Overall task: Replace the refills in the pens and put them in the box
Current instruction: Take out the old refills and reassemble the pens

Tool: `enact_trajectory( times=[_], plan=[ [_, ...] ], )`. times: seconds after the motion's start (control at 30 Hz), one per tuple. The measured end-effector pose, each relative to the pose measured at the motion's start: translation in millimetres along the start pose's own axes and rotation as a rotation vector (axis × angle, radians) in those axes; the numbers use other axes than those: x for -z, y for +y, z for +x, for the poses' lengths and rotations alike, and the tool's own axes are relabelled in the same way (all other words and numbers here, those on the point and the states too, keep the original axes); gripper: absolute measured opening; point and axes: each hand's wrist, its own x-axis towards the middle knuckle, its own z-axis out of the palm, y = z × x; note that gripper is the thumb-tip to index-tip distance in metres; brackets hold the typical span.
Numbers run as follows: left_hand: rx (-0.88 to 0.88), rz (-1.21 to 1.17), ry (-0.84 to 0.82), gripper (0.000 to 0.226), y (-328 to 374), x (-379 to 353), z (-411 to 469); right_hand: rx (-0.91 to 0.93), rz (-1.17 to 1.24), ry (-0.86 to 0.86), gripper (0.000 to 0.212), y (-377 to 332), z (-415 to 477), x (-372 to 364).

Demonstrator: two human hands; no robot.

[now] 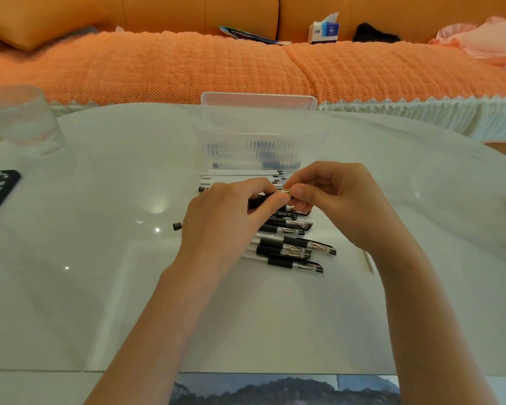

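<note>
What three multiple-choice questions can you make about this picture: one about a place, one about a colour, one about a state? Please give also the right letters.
1. Where does the clear box stand?
A) on the sofa
B) on the table, beyond the row of pens
C) beside the phone

2. What colour are the grips of the pens that lie in the row?
A) red
B) green
C) black

3. What do the left hand and the right hand do?
A) both hold one pen between them
B) both lie flat on the table
C) the left one grips the glass

Answers:
1 B: the box stands on the table, behind the row.
2 C: each visible grip is black.
3 A: fingers of both hands pinch the same pen above the row.
</note>
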Motion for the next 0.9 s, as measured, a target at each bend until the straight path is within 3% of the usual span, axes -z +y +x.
enact_trajectory(
  times=[0.33,0.73,0.9],
  plan=[
    [-0.031,0.005,0.002,0.024,0.8,0.5,1.4,0.035,-0.013,0.015,0.011,-0.7,-1.0,0.4],
    [-0.127,0.016,-0.057,0.029,-4.1,-2.6,-0.3,-0.082,-0.004,-0.066,0.016,-0.6,-2.7,-7.1],
    [-0.153,0.054,0.019,0.03,-0.6,-4.0,-0.1,-0.038,0.014,-0.039,0.017,-2.1,-1.4,-4.9]
  ],
)
